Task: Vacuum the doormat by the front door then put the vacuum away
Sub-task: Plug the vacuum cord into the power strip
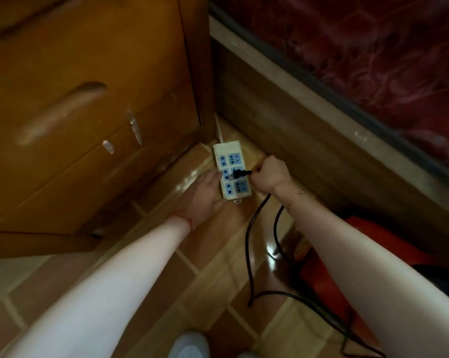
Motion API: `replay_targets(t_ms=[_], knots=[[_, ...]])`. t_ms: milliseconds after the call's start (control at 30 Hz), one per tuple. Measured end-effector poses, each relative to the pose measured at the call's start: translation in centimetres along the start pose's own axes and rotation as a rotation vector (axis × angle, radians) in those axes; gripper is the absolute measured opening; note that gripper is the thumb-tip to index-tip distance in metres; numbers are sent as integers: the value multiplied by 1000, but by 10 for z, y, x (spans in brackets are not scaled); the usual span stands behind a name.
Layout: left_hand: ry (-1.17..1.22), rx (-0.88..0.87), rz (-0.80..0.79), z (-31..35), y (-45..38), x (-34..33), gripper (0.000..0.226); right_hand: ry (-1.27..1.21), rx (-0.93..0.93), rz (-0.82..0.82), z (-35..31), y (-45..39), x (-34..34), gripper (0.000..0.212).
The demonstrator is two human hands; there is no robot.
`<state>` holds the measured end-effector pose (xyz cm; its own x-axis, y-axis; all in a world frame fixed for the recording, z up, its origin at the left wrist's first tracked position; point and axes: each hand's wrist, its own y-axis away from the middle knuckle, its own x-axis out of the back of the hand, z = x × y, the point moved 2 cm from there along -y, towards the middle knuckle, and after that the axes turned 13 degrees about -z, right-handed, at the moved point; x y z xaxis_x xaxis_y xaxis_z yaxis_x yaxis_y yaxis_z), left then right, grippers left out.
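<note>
A white power strip point(231, 161) with blue sockets lies on the tiled floor in the corner between a wooden cabinet and a bed frame. My left hand point(205, 195) rests flat against its left side, fingers on the strip. My right hand point(268, 177) is closed around a black plug point(240, 173) at the middle right socket. The plug's black cord point(254, 228) runs down from my right fist and loops across the floor toward the lower right. A red object point(368, 244), partly hidden behind my right forearm, lies beside the bed frame.
A wooden cabinet point(89, 112) with drawers and metal handles fills the left. A bed frame point(321, 140) with a dark red patterned cover point(373, 47) runs along the right. Brown floor tiles point(218, 254) lie between them. A light slipper point(190, 344) shows at the bottom edge.
</note>
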<state>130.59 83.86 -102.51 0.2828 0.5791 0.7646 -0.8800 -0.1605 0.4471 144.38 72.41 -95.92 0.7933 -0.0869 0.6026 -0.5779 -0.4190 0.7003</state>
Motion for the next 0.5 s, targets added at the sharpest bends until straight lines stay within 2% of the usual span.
replay_targets(t_ms=[100,167,367,500], knots=[[-33,-15,-6,-4,-11,-7,82,7,34,43,3,-9,-4,23],[-51,-12,0,-8,-16,-10,86,13,52,98,4,-12,-6,31],[-135,-49,38,-13,-18,-9,85,237,141,181,-4,-9,-10,28],[-152,-65,48,-13,-18,-8,86,361,204,176,-9,-6,-8,25]])
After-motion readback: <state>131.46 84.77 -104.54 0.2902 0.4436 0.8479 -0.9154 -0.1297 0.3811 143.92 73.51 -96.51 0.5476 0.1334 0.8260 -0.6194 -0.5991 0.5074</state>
